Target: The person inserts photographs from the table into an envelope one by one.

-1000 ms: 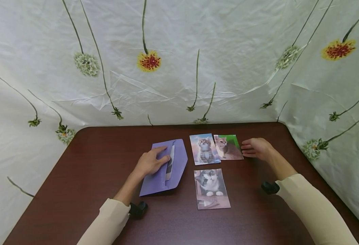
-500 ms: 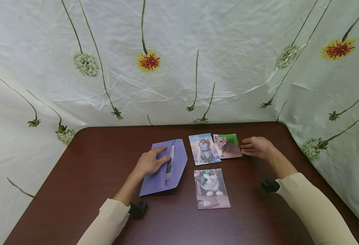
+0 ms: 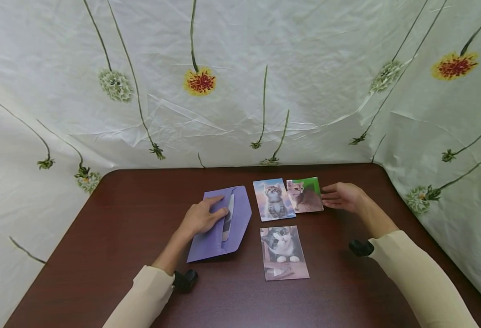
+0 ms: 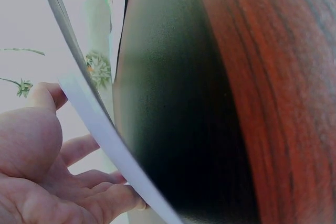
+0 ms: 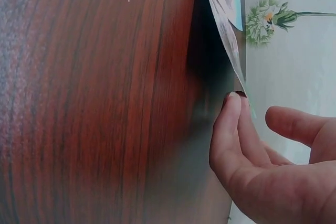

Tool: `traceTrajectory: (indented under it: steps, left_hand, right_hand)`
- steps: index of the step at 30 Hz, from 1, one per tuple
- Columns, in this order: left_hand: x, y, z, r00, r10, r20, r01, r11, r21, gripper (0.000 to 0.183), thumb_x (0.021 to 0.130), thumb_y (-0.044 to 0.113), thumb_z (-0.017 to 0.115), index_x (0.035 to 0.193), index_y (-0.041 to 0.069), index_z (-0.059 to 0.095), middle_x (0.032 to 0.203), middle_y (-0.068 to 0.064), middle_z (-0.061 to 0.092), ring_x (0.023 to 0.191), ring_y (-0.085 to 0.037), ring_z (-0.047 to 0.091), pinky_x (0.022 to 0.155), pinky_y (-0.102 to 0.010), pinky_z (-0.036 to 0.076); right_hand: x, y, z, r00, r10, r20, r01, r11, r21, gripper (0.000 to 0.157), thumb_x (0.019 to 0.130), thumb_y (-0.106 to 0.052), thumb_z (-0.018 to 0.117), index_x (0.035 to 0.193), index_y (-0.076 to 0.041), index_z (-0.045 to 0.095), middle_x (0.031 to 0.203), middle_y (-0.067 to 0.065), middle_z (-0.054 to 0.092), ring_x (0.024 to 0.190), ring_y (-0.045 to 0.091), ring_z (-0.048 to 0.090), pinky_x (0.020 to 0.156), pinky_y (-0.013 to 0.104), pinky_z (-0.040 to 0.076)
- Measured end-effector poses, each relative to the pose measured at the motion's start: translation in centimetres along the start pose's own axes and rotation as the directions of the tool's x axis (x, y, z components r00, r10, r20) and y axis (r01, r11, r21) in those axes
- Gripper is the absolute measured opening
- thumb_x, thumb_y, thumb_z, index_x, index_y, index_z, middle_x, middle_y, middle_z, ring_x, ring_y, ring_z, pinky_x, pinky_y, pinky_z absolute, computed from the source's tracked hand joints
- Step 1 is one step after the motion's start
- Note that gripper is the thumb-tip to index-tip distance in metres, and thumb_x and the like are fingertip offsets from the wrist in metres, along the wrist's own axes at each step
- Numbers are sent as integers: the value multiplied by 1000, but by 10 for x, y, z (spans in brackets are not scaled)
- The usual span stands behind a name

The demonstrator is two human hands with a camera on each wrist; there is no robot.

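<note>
Brown wood-grain worktop [image 3: 150, 200] carries a purple envelope [image 3: 213, 240] beneath the spread left hand [image 3: 201, 217]; a green-backed cat photo [image 3: 305, 197] at nine o'clock touches the loose-fingered right hand [image 3: 345, 197].

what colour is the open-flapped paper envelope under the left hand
Light purple; the open-flapped paper envelope shows best in the head view.

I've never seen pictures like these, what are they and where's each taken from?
No machine here, just a person's left hand and right hand at a dark table. The wide picture comes from a head camera, the close ones from a camera on each wrist. The left hand rests on a purple envelope with a card showing in its opening; whether it grips is unclear. To the envelope's right are three cat pictures, and the right hand's fingers touch the green-backed one.
</note>
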State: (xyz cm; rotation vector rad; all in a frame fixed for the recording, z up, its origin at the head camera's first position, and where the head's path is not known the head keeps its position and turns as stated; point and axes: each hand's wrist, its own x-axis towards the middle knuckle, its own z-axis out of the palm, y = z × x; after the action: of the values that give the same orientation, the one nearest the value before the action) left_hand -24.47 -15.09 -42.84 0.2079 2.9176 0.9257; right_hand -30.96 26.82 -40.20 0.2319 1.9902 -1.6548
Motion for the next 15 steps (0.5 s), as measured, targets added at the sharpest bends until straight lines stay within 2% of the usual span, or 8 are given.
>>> traceTrajectory:
  steps: [3, 5, 9, 15]
  left_hand:
    - [0, 1, 0, 1000, 2, -1, -2, 1000, 0, 56, 99, 37, 60, 147, 9, 54, 143, -23, 58, 129, -47, 56, 103, -59, 45]
    - [0, 0, 0, 1000, 3, -2, -3, 1000, -1, 56, 99, 37, 59, 147, 9, 54, 143, -23, 58, 129, -47, 56, 103, -59, 45]
    - [0, 0, 1, 1000, 6, -3, -6, 1000, -2, 55, 99, 37, 59, 147, 10, 54, 144, -22, 58, 129, -47, 56, 103, -59, 45]
    - [0, 0, 0, 1000, 5, -2, -5, 1000, -3, 55, 99, 37, 59, 147, 11, 55, 143, -22, 58, 127, -46, 58, 101, -58, 46]
  right_hand:
    - [1, 0, 0, 1000, -8, 3, 8, 1000, -26, 58, 108, -18, 35, 157, 10, 20, 158, 33, 30, 102, 13, 61, 93, 24, 53]
    - [1, -1, 1, 1000, -11, 5, 11, 999, -35, 58, 108, -18, 35, 157, 11, 21, 157, 32, 31, 100, 13, 60, 91, 24, 53]
    - [3, 0, 3, 1000, -13, 6, 13, 999, -44, 58, 108, -19, 36, 156, 11, 22, 155, 32, 32, 108, 17, 57, 91, 23, 52]
    - [3, 2, 7, 1000, -2, -13, 2, 1000, -8, 56, 107, -18, 43, 155, 9, 29, 148, 24, 42, 121, 23, 53, 96, 29, 52]
